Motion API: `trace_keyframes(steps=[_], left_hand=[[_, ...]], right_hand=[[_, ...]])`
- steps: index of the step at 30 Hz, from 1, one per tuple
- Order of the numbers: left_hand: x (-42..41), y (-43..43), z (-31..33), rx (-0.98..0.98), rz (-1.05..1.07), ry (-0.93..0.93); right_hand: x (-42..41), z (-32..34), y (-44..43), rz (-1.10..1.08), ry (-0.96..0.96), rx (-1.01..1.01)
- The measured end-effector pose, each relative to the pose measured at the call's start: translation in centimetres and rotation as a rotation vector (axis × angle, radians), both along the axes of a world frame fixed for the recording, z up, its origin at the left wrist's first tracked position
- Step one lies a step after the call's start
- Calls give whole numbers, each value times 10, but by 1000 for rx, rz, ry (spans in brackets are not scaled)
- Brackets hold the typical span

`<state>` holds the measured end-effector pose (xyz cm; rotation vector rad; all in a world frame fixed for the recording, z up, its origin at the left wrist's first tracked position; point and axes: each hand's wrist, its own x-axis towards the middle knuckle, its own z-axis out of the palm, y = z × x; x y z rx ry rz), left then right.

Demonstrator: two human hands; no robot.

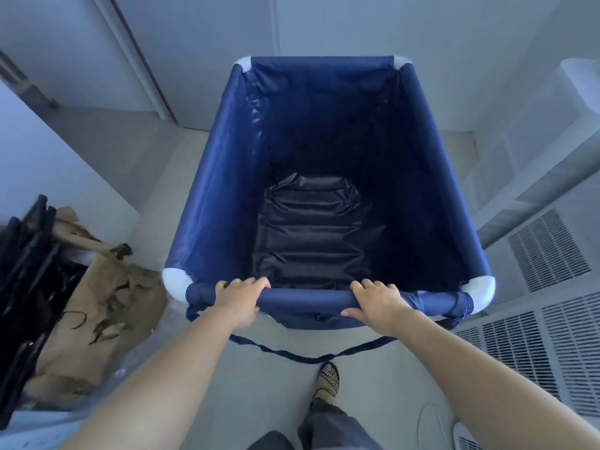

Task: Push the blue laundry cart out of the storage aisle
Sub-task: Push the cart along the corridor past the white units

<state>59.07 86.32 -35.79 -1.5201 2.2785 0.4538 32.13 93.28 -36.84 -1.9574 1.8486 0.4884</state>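
Grey aisle — hands (238,298) (378,303) grip cart rail (305,298).

Crumpled brown paper (97,297) heaped at near left beside dark folded frames (22,264), white louvred vent panels (535,323) along the right, grey floor (259,384) between.

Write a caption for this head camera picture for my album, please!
Both hands, left hand and right hand, grip the empty blue laundry cart.
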Motion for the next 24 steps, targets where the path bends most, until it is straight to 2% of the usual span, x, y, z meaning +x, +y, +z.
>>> trace_keyframes(steps=[4, 8, 18, 24], left_hand=[[-10, -30, -2, -64, -20, -5], [-21, -52, -3, -88, 29, 16], [-37, -98, -2, -5, 46, 12], [-39, -131, 4, 81, -21, 7]], right_hand=[[-13, -7, -34, 1, -5, -104], [-23, -9, -61, 11, -21, -126], [-36, -4, -106, 9, -10, -62], [-35, -1, -129, -36, 22, -43]])
